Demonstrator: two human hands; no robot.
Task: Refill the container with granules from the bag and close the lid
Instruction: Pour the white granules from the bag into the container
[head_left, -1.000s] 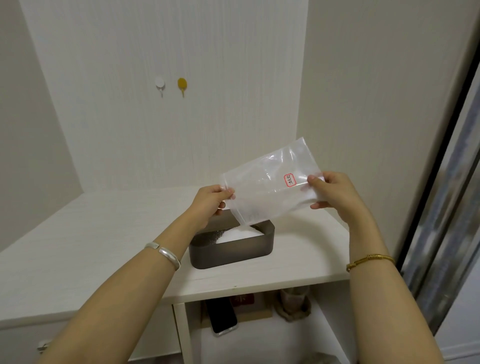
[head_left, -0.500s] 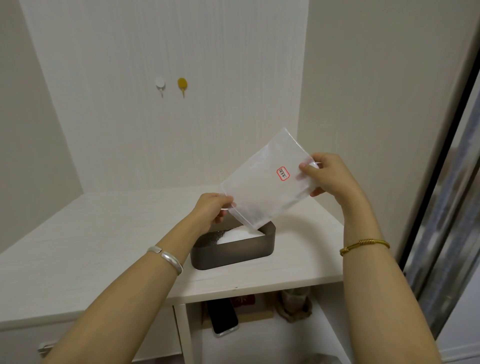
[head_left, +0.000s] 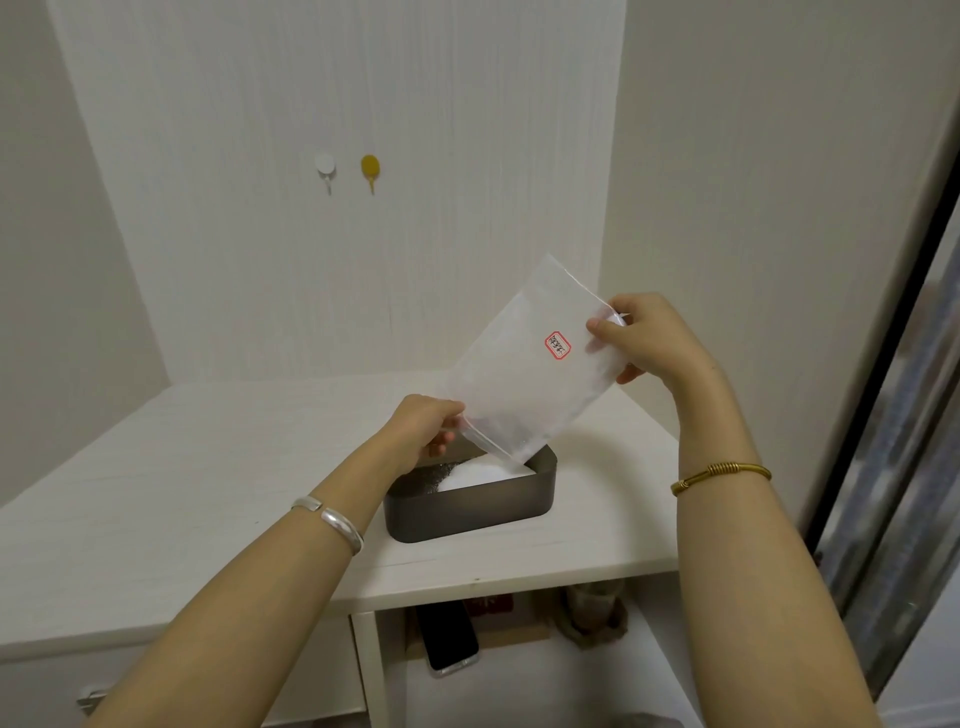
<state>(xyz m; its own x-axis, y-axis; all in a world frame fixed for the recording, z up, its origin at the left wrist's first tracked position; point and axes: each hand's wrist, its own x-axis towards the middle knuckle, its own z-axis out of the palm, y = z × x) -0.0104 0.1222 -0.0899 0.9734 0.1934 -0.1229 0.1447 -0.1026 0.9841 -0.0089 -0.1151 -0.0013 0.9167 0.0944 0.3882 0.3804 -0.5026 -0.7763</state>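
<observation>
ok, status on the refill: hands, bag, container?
Left hand pinches the bag at its low mouth, right hand lifts the far end. Bag tilted over open container, white granules inside. No lid visible.

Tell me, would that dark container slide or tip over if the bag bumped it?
Probably it would slide rather than tip: the container is low and wide, sitting flat on the smooth white tabletop. The mound of white granules inside likely adds weight, steadying it. The bag looks thin and floppy, held by both the left hand and right hand, so a bump should be gentle.
</observation>
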